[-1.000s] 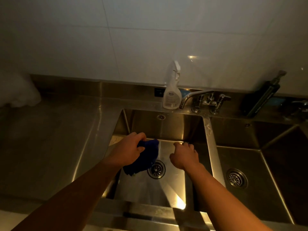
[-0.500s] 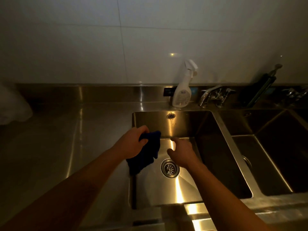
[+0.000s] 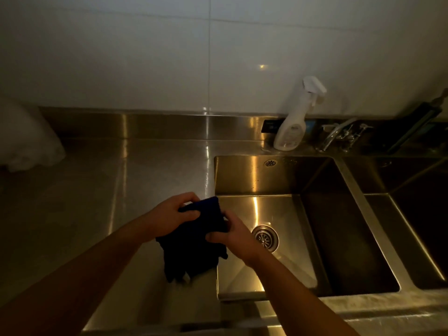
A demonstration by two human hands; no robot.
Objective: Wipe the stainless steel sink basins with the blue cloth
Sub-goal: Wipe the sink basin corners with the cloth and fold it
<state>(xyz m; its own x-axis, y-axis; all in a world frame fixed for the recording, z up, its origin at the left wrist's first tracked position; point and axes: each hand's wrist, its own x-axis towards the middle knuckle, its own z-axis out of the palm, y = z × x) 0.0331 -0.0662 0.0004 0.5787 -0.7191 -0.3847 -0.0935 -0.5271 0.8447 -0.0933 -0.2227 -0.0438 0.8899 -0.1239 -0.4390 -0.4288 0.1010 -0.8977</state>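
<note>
Fingers (image 3: 187,198) of left hand (image 3: 169,215) and right hand (image 3: 234,236) pinch one blue cloth (image 3: 194,248), apparently hanging, beside two basins (image 3: 254,177).

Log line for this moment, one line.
left hand: grips blue cloth | right hand: pinches blue cloth | blue cloth: hanging over sink left rim | spray bottle: standing behind sink

So the right hand (image 3: 234,236), which was hanging free over the left basin (image 3: 286,270) a second ago, has moved across and now pinches the right edge of the blue cloth (image 3: 194,251). That means both hands have it now, with the left hand (image 3: 173,214) at the top. The cloth has also drifted left, hanging over the basin's left rim and the counter (image 3: 116,190) instead of over the drain.
</note>
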